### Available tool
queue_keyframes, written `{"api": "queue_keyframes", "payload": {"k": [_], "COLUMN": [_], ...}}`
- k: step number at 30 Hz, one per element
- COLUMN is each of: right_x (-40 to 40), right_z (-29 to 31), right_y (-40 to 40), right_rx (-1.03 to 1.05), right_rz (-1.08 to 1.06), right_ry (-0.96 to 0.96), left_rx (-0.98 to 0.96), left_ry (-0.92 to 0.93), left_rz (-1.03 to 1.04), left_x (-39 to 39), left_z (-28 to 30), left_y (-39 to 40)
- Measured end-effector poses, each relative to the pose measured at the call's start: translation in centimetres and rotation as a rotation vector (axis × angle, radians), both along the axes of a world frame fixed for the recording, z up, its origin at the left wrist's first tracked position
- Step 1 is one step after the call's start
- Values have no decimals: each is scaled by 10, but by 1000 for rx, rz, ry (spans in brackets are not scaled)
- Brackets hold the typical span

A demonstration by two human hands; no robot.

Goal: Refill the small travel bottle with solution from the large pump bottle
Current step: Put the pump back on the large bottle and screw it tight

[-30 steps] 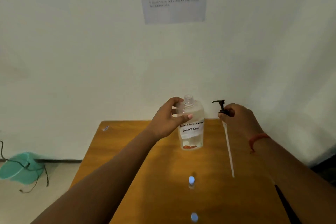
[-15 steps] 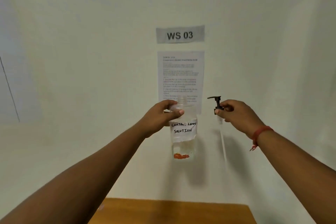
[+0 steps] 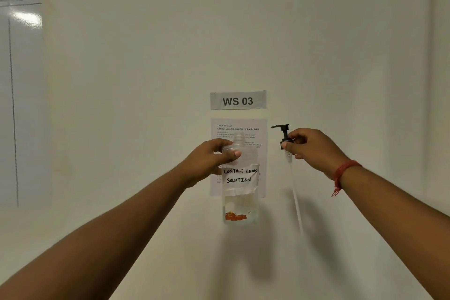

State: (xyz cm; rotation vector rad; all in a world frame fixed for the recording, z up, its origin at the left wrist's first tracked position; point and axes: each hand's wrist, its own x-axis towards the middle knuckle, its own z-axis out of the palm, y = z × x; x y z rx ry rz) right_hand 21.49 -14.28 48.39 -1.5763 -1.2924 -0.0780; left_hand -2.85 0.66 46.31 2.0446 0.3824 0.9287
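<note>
Pale wall fills nearly the whole view, with a whiteboard point(image 3: 22, 95) at the far left edge bearing faint handwriting and a ruled line. Toward the middle hang a grey sign point(image 3: 238, 100) reading WS 03 and, just under it, a printed instruction sheet point(image 3: 261, 134), partly hidden behind what the person holds up. No table and no small travel bottle show in this view, so where that bottle stands cannot be told.

Left of centre, the left hand point(image 3: 209, 161) grips the large bottle point(image 3: 239, 187) near its shoulder, fingers and thumb curled round the clear body. It stands upright in the air, its threaded neck open at the top and its handwritten label facing the camera: CONTACT LENS SOLUTION. An orange mark shows low on the body; the liquid level is hard to read.

Just to the right, apart from the bottle, the right hand point(image 3: 314, 151) pinches the black pump head point(image 3: 283, 135) at its collar, the nozzle pointing left. A pale dip tube point(image 3: 295, 197) hangs below, its long axis nearly vertical and running almost parallel to the bottle, slanting slightly rightward toward its tip. A red thread point(image 3: 343, 173) circles that wrist.

With the pump out, I judge the bottle ready for pouring; both must come down toward the small bottle, wherever it sits below the frame.
</note>
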Motion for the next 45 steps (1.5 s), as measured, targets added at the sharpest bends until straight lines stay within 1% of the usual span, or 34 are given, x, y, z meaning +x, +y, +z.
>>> {"api": "queue_keyframes", "payload": {"k": [3, 6, 12, 16, 20, 23, 27, 33, 37, 41, 45], "right_x": [-3, -7, -15, -16, -18, -19, -21, -25, -31, -39, -43], "right_z": [4, 16, 48, 57, 63, 65, 66, 63, 56, 49, 37], "right_y": [-2, -3, -3, 1, 4, 8, 13, 23, 28, 30, 32], "right_rx": [9, 65, 267, 349, 419, 465, 500, 498, 468, 358, 210], "right_rz": [4, 1, 21, 35, 3, -27, -55, -64, 5, 156, 222], "right_ry": [-3, -8, 136, 253, 330, 358, 345, 285, 241, 165, 66], "left_rx": [-4, -13, -34, -41, -36, -30, -23, -9, -8, -8, -4], "left_ry": [-3, -8, 12, 47, 66, 68, 71, 88, 85, 72, 63], "left_rz": [3, 0, 16, 24, 30, 22, 22, 15, 13, 3, -3], "left_x": [-2, -2, -2, 0, 0, 2, 3, 7, 11, 14, 18], "left_z": [0, -3, -25, -47, -65, -71, -73, -71, -70, -66, -60], "left_y": [-2, -3, -1, 1, 3, 2, -1, -2, -1, 0, 1]}}
